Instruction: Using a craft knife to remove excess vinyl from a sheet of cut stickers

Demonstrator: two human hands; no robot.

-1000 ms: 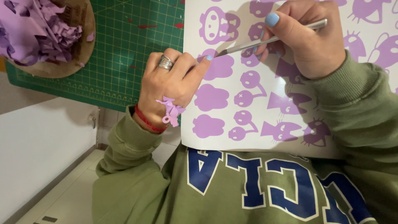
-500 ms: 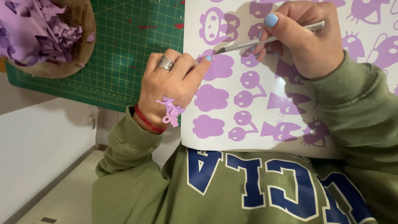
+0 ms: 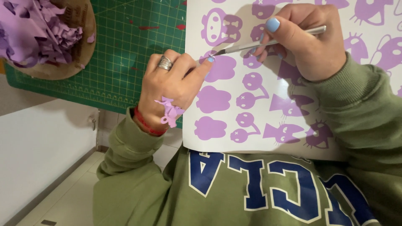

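Looking down, we see our right hand (image 3: pixel 312 44) with its fingers (image 3: pixel 273 26) pinched around a slim metal weeding tool (image 3: pixel 272 42), its tip touching a white sheet of lilac vinyl stickers (image 3: pixel 251 96) just beside our left fingertip. Our left hand (image 3: pixel 169 88) has fingers curled, grasping nothing, the forefinger (image 3: pixel 205 65) pressing the sheet's edge; a peeled lilac scrap (image 3: pixel 169 111) clings below the knuckles. Beyond the left fingers lie a green cutting mat (image 3: pixel 125 50) and a cork dish (image 3: pixel 79 58) of lilac offcuts (image 3: pixel 33 29).

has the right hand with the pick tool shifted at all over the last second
No. The right hand and its tool sit at the same spot on the white sticker sheet, tip by the same purple shape near the left hand.
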